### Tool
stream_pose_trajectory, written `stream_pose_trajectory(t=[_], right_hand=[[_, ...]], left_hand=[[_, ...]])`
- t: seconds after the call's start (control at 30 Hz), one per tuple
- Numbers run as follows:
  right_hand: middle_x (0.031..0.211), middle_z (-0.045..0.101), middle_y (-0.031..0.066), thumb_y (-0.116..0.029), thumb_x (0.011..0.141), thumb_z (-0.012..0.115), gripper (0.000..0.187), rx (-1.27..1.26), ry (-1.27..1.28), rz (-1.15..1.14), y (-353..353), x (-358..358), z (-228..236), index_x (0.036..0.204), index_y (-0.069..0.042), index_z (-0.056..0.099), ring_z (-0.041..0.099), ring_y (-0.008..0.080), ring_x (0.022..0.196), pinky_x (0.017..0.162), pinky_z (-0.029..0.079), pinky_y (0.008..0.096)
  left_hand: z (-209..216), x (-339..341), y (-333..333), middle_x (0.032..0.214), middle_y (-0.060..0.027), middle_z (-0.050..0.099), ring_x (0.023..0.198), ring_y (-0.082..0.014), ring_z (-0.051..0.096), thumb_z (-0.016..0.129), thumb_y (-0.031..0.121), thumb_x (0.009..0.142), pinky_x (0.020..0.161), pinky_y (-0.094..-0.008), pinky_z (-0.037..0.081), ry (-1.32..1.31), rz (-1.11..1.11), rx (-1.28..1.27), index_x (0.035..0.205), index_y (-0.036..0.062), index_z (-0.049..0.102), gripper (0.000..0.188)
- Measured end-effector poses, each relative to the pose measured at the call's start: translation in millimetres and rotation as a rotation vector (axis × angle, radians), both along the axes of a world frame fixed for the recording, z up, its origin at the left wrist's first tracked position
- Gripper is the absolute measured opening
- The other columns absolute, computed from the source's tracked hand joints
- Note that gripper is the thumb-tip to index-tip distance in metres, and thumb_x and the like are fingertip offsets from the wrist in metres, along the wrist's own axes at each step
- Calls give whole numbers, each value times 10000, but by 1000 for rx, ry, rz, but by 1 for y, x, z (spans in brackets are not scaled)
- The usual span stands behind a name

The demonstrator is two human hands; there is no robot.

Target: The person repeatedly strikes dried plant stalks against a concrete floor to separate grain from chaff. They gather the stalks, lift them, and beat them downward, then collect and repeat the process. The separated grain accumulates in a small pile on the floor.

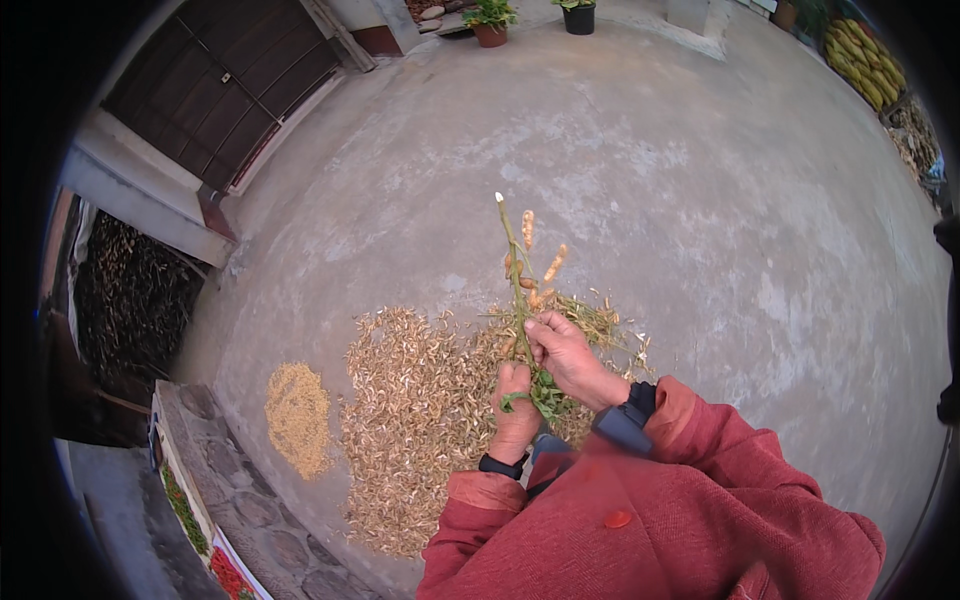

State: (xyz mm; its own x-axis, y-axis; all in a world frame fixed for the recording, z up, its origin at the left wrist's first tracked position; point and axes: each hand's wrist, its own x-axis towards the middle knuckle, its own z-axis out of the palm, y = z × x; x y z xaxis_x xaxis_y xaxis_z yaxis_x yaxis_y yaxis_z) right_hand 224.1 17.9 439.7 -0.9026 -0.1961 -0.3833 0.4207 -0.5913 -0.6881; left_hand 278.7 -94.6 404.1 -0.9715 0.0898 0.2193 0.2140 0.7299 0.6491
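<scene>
A green plant stalk with several tan pods on it points away from me. My left hand grips its lower end, where green leaves stick out. My right hand is closed on the stalk a little higher, fingers at a pod. Both wrists wear dark bands and both sleeves are red. Below the hands a wide spread of tan pods and husks lies on the concrete ground.
A small heap of yellow grain lies left of the pods. A stone ledge runs at lower left, a dark wooden door at upper left. Potted plants stand far back. Corn cobs hang upper right.
</scene>
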Motion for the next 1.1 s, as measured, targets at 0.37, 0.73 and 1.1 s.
stream_pose_trajectory(t=[0.37, 0.73, 1.1], right_hand=[[675, 488, -27, -145, 891, 502, 92, 155, 115, 67, 9, -7, -8, 859, -61, 519, 436, 62, 590, 553, 370, 200], [699, 489, -14, -115, 888, 464, 96, 171, 181, 144, 19, -12, -5, 892, -38, 522, 437, 69, 601, 560, 377, 206], [788, 554, 31, -98, 873, 442, 249, 361, 392, 367, 31, -19, 8, 1085, 18, 500, 527, 92, 686, 644, 457, 242]], left_hand=[[-12, 1, 1, 886, -164, 488, 795, -364, 527, 599, 45, 675, 633, -410, 428, -52, -38, 100, 878, 27, 489, 232], [-17, 2, 2, 883, -175, 482, 782, -361, 515, 569, 63, 713, 631, -392, 424, -171, -56, 312, 874, 7, 484, 191], [15, 3, -3, 850, -94, 508, 750, -224, 517, 570, 37, 776, 661, -302, 426, -104, -170, 402, 869, 24, 528, 103]])
